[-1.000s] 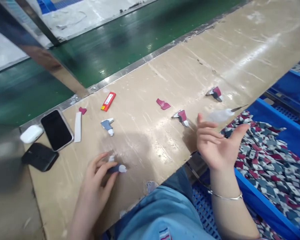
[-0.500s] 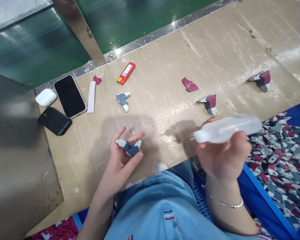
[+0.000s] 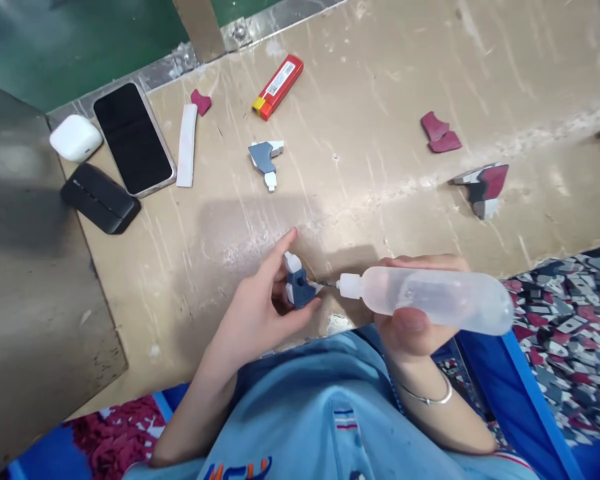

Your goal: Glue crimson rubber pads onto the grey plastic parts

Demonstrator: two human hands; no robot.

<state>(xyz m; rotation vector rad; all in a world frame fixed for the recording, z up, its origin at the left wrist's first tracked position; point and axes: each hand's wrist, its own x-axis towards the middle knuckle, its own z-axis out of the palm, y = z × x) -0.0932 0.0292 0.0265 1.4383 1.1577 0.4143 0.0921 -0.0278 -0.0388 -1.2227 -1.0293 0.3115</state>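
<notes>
My left hand (image 3: 260, 307) pinches a small dark-blue and white plastic piece (image 3: 300, 288) between thumb and fingers, above the table's near edge. In my right hand (image 3: 415, 330) lies a translucent squeeze bottle (image 3: 440, 297), held level with clear liquid inside. Its white cap and thin needle tip point left and reach the piece's right side; whether they touch I cannot tell. A similar grey-blue and white piece (image 3: 264, 160) lies on the table beyond my left hand. Farther right is a piece with a maroon panel (image 3: 487, 187), near two loose maroon panels (image 3: 440, 133).
On the left of the table (image 3: 360, 160) lie a phone (image 3: 135, 140), a white earbud case (image 3: 76, 138), a black device (image 3: 100, 198), a white strip (image 3: 187, 147) and a maroon scrap (image 3: 201, 102). A red lighter (image 3: 278, 87) lies behind. Blue bins (image 3: 535, 393) of parts stand right and lower left.
The bottle has moved left, its tip now at the held piece. My left hand has turned the piece and come nearer the bottle. The view has shifted closer to the table.
</notes>
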